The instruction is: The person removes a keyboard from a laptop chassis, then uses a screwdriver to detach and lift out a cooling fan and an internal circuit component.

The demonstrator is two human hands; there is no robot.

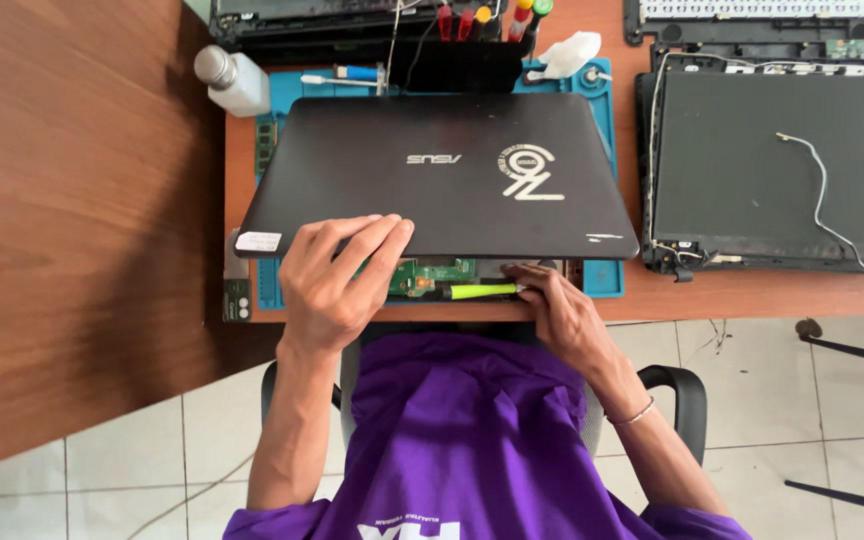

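A black laptop [432, 175] lies on a blue work mat [604, 278], its lid side up and its near edge raised. My left hand [337, 280] grips that near edge, fingers curled over the dark cover. Beneath the raised edge a green circuit board [430, 274] shows. My right hand [557, 305] holds a tool with a yellow-green handle [480, 291], pointed left under the laptop beside the board.
A white bottle [230, 80] stands at the back left. Screwdrivers with coloured handles [492, 20] sit in a black holder behind the laptop. A dismantled dark laptop panel [782, 170] with loose white wires lies on the right. Tiled floor and a chair are below the desk edge.
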